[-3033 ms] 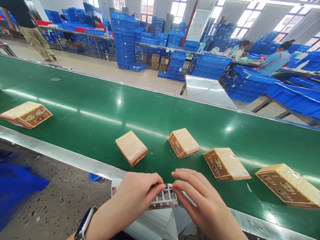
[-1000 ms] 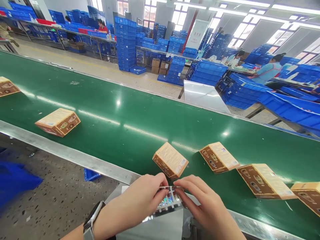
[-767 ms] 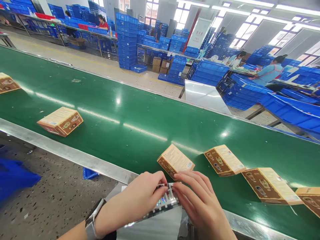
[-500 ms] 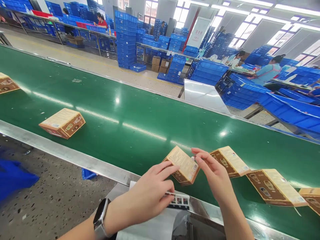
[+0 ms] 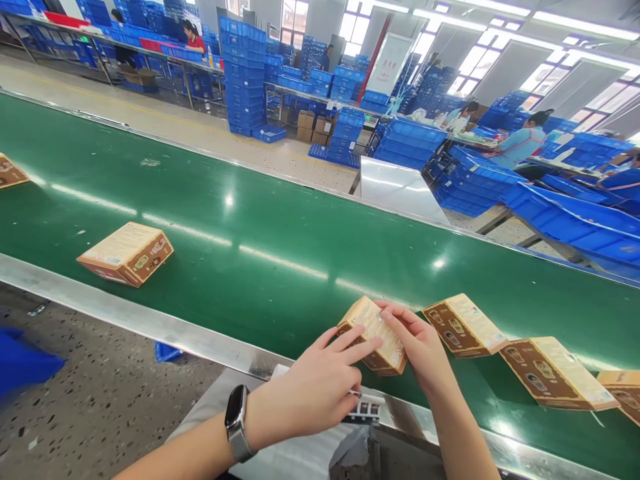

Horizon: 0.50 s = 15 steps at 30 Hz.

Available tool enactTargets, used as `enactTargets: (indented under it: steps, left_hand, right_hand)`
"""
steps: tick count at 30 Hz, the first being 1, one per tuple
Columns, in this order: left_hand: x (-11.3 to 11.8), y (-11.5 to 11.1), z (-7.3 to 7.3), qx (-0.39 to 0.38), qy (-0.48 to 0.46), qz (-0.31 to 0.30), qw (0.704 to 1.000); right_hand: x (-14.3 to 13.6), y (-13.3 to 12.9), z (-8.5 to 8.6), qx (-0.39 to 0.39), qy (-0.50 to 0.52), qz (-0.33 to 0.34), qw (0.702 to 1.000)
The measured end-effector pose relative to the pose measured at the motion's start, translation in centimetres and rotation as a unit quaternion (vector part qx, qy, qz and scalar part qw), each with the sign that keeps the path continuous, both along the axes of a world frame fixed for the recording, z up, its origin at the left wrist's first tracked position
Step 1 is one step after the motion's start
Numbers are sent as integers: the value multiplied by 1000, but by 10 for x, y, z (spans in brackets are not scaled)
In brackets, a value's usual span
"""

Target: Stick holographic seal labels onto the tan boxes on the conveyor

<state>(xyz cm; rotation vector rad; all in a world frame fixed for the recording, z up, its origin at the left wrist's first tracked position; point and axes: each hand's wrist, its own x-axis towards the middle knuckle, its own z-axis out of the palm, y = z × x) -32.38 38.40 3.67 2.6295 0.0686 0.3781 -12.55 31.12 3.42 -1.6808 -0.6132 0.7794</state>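
Note:
A tan and brown box (image 5: 373, 323) sits tilted on the green conveyor belt (image 5: 280, 220). My left hand (image 5: 320, 380) lays its index and middle fingers over the top of that box, while its thumb and lower fingers pinch a white strip with dark squares (image 5: 369, 408). My right hand (image 5: 417, 340) is closed round the far right side of the same box, its thumb on the printed face. A small pale spot shows by the thumb tip; what it is I cannot make out.
Right of my hands stand more boxes, among them one close by (image 5: 465, 325) and another (image 5: 557, 373). A box (image 5: 127, 253) lies farther left. The belt's metal edge (image 5: 215, 340) runs in front of me. Behind are stacked blue crates (image 5: 243, 77) and seated people.
My right hand has come down onto the box from beside it, where its fingertips held something small and pale. My left fingers reach farther across the box. The view has shifted slightly.

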Motion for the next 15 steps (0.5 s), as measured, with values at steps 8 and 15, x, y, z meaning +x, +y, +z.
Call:
enactTargets:
  steps: [8, 15]
  left_hand:
    - [17, 0, 0, 7, 19, -16, 1000]
    - [18, 17, -31, 18, -80, -34, 996]
  right_hand:
    - [14, -5, -10, -6, -191, -26, 981]
    - [-6, 14, 22, -51, -337, -142, 929]
